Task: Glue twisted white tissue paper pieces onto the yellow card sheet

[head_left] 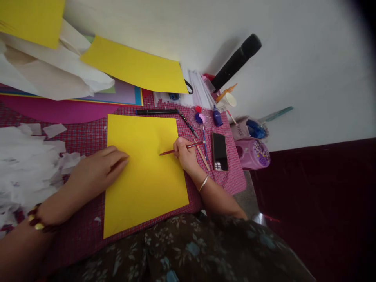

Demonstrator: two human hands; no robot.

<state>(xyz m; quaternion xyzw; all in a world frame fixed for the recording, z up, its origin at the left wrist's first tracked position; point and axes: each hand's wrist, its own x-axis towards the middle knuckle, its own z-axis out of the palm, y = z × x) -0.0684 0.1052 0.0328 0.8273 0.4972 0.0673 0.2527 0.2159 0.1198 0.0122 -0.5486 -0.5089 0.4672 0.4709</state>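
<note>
A yellow sheet of paper [143, 184] lies on the checked tablecloth in front of me, with no clear marks on it. My right hand [186, 156] pinches a slim dark red paintbrush [167, 152] over the sheet's right side. One end of the brush points left, at or just above the paper; contact cannot be told. Stretched out, my left hand [101, 166] rests at the sheet's left edge with its fingertips on the paper. Beyond the right hand stands a clear paint palette [207, 122] holding red, blue and pink paint, a blue brush [204, 137] leaning on it.
A phone [219, 152], a wooden stick [202, 155] and a blue paint bottle [217, 116] are at the right. Black marker [157, 112] and dotted pencil [188, 124] lie behind the sheet. Torn white paper [26, 164] covers the left; a black bottle [235, 64] stands by the wall.
</note>
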